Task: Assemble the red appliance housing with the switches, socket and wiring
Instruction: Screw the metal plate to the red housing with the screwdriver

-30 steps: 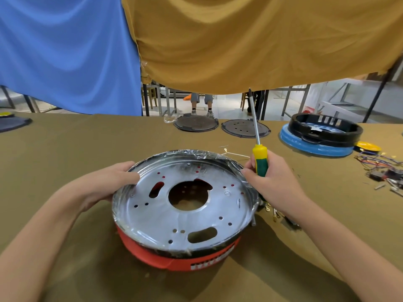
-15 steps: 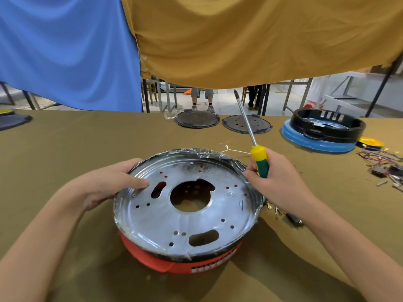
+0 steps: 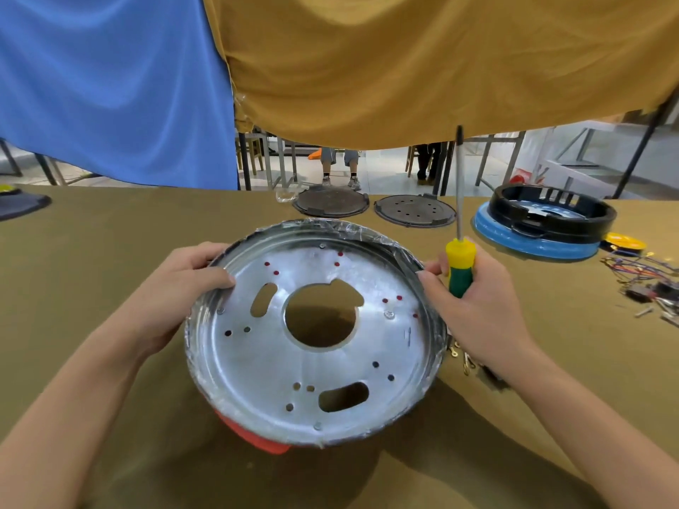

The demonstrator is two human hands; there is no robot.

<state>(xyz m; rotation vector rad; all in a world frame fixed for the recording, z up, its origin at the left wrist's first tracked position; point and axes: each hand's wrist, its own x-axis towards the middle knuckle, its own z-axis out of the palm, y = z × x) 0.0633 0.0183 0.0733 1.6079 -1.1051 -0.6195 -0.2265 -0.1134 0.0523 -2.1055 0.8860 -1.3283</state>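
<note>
The red appliance housing point(image 3: 257, 437) is tilted up toward me, its silver metal plate point(image 3: 257, 361) with a round centre hole facing the camera; only a red sliver shows at the bottom. My left hand point(image 3: 180, 288) grips the plate's left rim, thumb on the metal. My right hand point(image 3: 474, 306) holds a yellow-and-green screwdriver point(image 3: 459, 266) with its shaft pointing straight up, while its fingertips touch the right rim. Loose wiring and small parts point(image 3: 646, 284) lie at the far right. Small terminals point(image 3: 461, 356) lie under my right wrist.
A black ring on a blue base point(image 3: 543, 222) stands at the back right, a yellow disc point(image 3: 624, 241) beside it. Two dark round plates point(image 3: 330, 202) point(image 3: 413, 211) lie at the back. Blue and ochre cloths hang overhead. A person's legs show beyond the table.
Both hands have tilted the housing up so the plate faces me more and the red body is mostly hidden. The screwdriver shaft swung back to vertical.
</note>
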